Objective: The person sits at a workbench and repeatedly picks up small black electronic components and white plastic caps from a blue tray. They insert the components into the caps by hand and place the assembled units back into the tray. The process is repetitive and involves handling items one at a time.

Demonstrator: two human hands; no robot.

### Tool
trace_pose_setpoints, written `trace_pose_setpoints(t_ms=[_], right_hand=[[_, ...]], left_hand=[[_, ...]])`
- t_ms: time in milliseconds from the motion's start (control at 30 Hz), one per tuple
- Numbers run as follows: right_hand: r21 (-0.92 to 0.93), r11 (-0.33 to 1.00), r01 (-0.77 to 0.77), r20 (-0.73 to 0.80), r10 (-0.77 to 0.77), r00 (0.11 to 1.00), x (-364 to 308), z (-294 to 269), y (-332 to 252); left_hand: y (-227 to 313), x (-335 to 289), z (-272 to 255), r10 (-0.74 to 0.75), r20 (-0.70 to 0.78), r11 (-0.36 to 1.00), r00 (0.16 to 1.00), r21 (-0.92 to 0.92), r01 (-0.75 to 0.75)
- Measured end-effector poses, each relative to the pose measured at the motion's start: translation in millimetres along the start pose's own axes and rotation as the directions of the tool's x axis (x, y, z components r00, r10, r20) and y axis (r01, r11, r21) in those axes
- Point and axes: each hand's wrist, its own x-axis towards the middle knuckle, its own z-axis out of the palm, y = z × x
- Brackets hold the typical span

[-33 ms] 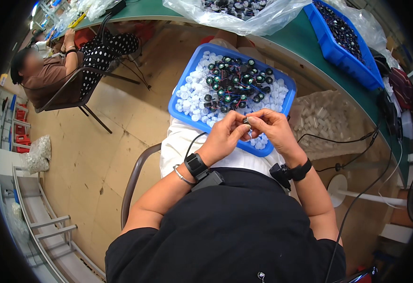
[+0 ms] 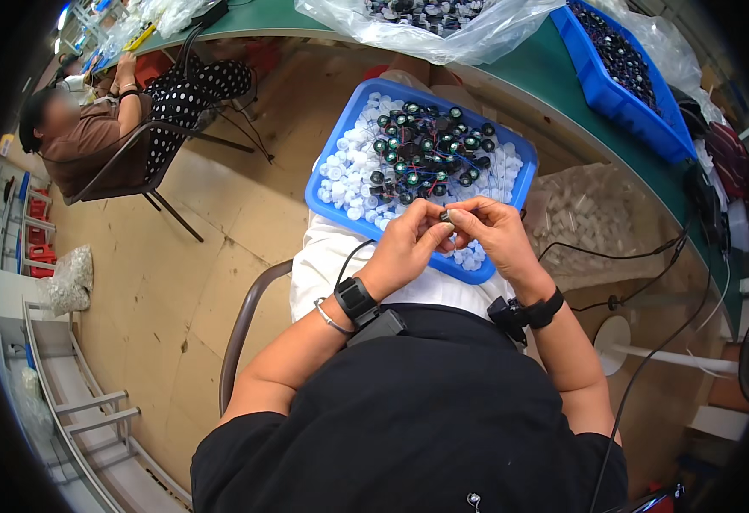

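Hardly anything has moved since the earlier frame: the two hands keep their place, with at most a slight shift at the fingertips. The left hand point(image 2: 404, 246) and right hand point(image 2: 507, 238) meet over the near part of a blue tray point(image 2: 475, 276), fingers pinching a small dark piece point(image 2: 445, 217) between them. It lies at the right of the left fingertips and the left of the right thumb, equally near both hands; its long axis is too small to make out. Just beyond, dark wired parts point(image 2: 425, 154) heap over white plastic pieces point(image 2: 350, 162). The tray's raised rim runs beneath the hands on the near side, the green desk point(image 2: 524, 81) curves past far and right, and there is room above the heap and leftward over the floor point(image 2: 182, 282).
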Motion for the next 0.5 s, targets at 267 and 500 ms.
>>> trace_pose_setpoints(t_ms=[267, 500], right_hand=[[0.042, 0.999, 0.01, -0.043, -0.009, 0.999, -1, 0, -6], [-0.06, 0.998, 0.027, 0.015, -0.026, 1.0, 0, -3, -1]], left_hand=[[6, 5, -2, -0.23, 0.104, 0.839, 0.968, -0.482, 0.252], [3, 5, -5, -0.209, 0.083, 0.893, 0.975, -0.39, 0.224]])
